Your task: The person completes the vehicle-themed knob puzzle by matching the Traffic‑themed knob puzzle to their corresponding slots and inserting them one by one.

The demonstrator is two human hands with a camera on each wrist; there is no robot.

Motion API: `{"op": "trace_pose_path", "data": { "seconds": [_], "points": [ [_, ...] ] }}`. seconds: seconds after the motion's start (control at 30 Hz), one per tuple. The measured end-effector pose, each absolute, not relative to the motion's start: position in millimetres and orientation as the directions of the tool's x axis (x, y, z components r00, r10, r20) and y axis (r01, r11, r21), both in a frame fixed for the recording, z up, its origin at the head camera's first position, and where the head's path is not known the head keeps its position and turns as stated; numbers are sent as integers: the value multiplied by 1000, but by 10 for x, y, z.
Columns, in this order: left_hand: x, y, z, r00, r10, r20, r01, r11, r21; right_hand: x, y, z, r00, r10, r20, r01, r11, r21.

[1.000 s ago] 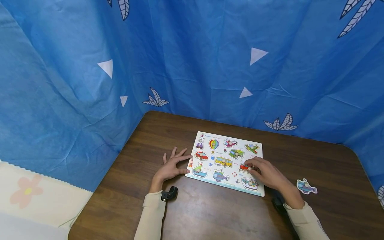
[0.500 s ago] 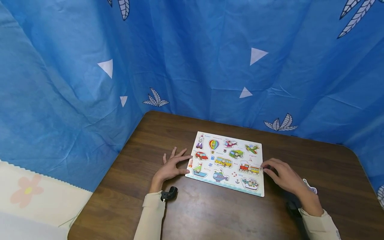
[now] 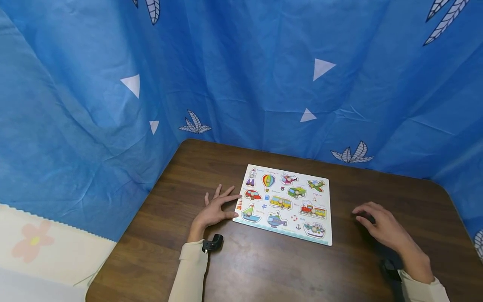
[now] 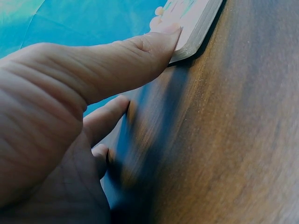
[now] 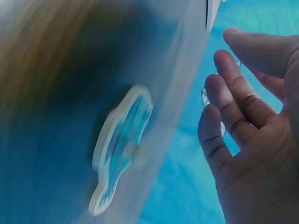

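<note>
A white puzzle board with vehicle pictures and small knobs lies on the table. My left hand rests at its left edge with fingers spread; in the left wrist view the thumb touches the board's corner. To the right of the board hovers my right hand, fingers loosely curved and holding nothing. Below that hand, the right wrist view shows a loose blue-purple submarine piece with a knob, apart from the fingers. In the head view the hand hides this piece. The train piece sits at the board's right side.
The brown wooden table has a rounded far edge. A blue curtain hangs along its back and sides. Cream fabric with a flower print lies at the left. Each wrist wears a black camera.
My right hand has left the train piece and moved right, past the board's edge, to over the loose submarine piece. The left hand has stayed at the board.
</note>
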State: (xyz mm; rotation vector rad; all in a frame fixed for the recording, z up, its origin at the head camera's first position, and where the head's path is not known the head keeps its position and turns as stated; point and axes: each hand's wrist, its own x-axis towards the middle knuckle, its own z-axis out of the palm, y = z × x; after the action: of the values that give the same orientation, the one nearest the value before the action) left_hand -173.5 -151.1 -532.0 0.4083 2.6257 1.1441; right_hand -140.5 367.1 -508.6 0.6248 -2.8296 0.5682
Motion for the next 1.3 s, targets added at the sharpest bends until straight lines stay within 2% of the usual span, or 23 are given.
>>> {"op": "trace_pose_path", "data": {
  "seconds": [0.27,0.67,1.0,1.3],
  "points": [
    [-1732,-1526,-5324,-932,342,-121,150,668,729,-1329,3909,-5112,-899,-371,234,-430,853,-297],
    [-1746,-1516,-5319,-929,348,-126,155,674,722,-1212,4061,-5107,-944,-313,108,-330,871,-363],
    [-1748,-1514,-5323,-929,349,-120,155,666,730,-1157,4145,-5135,-924,-342,170,-380,871,-312],
    [-1741,-1512,-5299,-929,351,-113,159,657,737,-1129,4207,-5194,-945,-309,109,-327,875,-356]
  ]
}}
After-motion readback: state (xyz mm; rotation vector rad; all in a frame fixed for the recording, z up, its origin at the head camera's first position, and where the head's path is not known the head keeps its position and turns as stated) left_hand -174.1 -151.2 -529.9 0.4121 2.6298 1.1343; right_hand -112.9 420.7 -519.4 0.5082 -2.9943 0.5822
